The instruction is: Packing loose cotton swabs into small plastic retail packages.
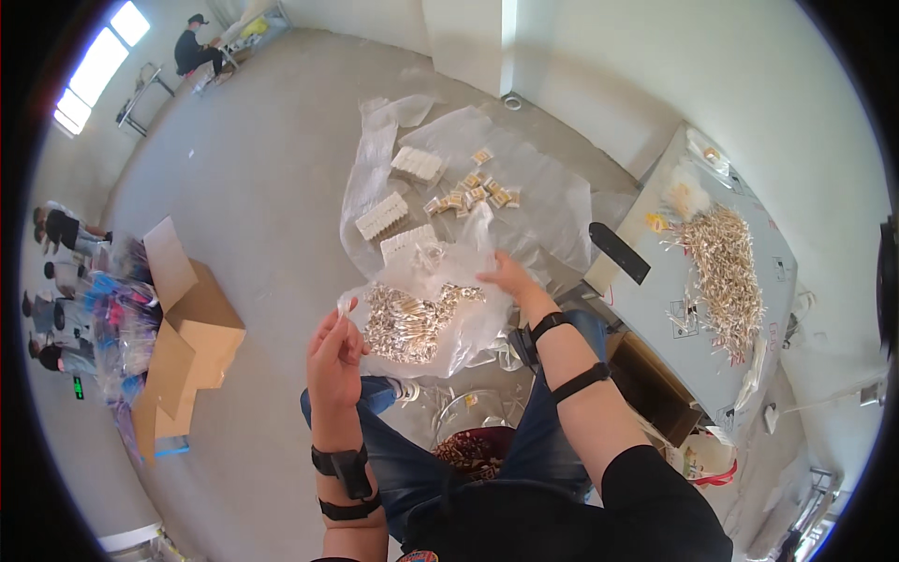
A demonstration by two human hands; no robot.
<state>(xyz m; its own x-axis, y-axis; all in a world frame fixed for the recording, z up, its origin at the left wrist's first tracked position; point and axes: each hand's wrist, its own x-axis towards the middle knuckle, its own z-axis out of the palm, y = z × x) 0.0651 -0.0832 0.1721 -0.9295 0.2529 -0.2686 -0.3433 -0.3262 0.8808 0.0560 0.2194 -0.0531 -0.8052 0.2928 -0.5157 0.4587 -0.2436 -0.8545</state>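
Head view: a seated person's two bare hands hold up a translucent plastic bag (461,338) in front of the knees. Many small, shiny gold-and-silver pieces (403,323) lie inside it. The left hand (335,345) pinches the bag's left edge between fingertips; the right hand (510,278) grips its upper right edge. Beyond, white bundles (382,216) and small yellowish packets (475,194) rest on plastic sheeting (548,178). An open cardboard box (211,342) stands left, its contents hidden. Right, loose slender pieces (723,272) are heaped on a grey table (660,286), near a dark-interiored box (651,389).
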